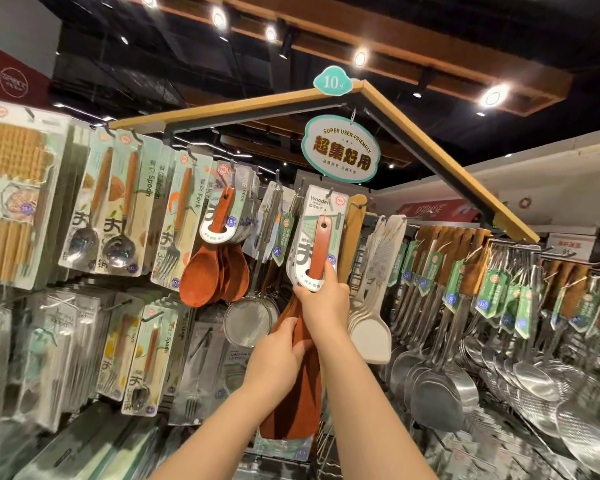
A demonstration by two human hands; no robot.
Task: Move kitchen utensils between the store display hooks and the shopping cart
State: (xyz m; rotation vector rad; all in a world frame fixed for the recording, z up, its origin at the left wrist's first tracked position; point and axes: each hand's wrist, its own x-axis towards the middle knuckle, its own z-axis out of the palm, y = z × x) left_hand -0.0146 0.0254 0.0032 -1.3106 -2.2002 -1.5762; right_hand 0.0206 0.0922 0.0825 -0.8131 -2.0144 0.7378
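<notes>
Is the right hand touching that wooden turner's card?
Touching. The head view shows the right hand with its fingers wrapped over the bottom edge of the wooden turner's card, no gap visible.

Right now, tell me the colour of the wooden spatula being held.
Reddish brown spatula, clearest in the head view.
</notes>
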